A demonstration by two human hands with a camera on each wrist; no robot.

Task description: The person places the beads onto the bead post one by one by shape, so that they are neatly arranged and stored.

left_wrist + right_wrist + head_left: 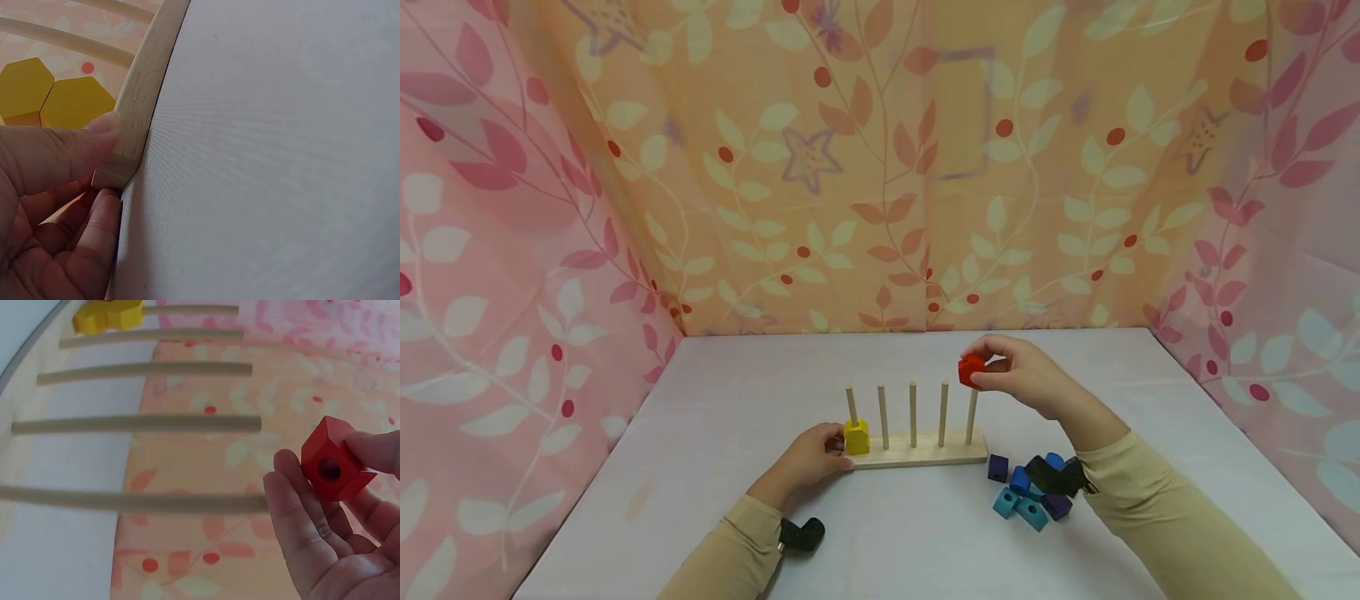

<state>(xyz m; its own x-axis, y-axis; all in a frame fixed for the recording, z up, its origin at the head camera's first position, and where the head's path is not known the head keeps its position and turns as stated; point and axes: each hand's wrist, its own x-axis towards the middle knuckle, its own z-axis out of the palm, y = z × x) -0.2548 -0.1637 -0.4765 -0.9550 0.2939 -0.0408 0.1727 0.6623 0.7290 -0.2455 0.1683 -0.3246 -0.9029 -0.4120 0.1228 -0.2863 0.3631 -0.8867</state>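
Note:
A wooden peg stand (pixel 925 454) with a row of upright pegs sits on the table. My left hand (pixel 811 454) grips the left end of its base, thumb on one side and fingers underneath in the left wrist view. Two yellow hexagonal beads (pixel 78 103) are stacked on the leftmost peg. Over at the rightmost peg (pixel 137 501), my right hand (pixel 1018 375) pinches a red bead (pixel 331 459) between thumb and fingers, near the peg's top. The bead's dark hole shows in the right wrist view, and the bead is off the peg. Fingertips hide that peg's tip.
Loose beads lie right of the stand, below my right forearm: a dark purple bead (pixel 997 467), a light blue bead (pixel 1032 513) and several others. The right wrist camera (pixel 1056 477) partly covers them. Patterned cloth walls (pixel 887 208) enclose the white table (pixel 760 367).

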